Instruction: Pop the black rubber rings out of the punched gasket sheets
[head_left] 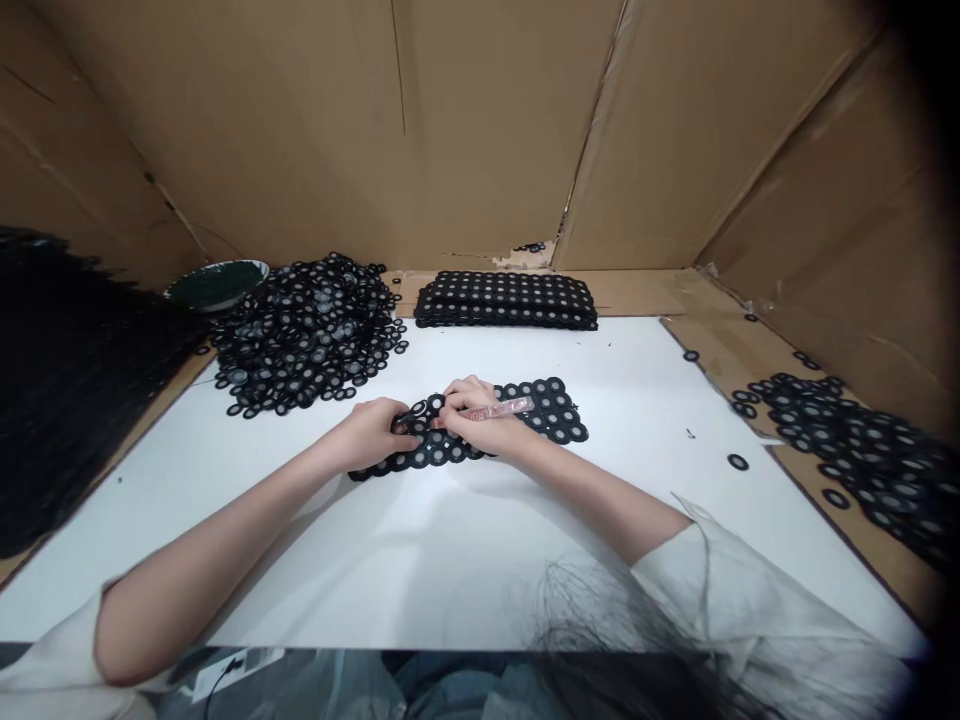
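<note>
A black sheet of joined rings with pale centres lies across the middle of the white board. At its left part, my left hand is closed on the edge, thumb and fingers pinching the rings. My right hand rests over the middle of the sheet, its fingers closed around a slim tool with a clear, red-printed handle. The tool's tip points left toward the rings by my left fingers; its working end is too small to make out.
A heap of loose black rings lies at the back left, beside a bowl with dark contents. Stacked ring sheets stand at the back. More loose rings lie on cardboard at right. A black pile stands far left. Cardboard walls enclose the board.
</note>
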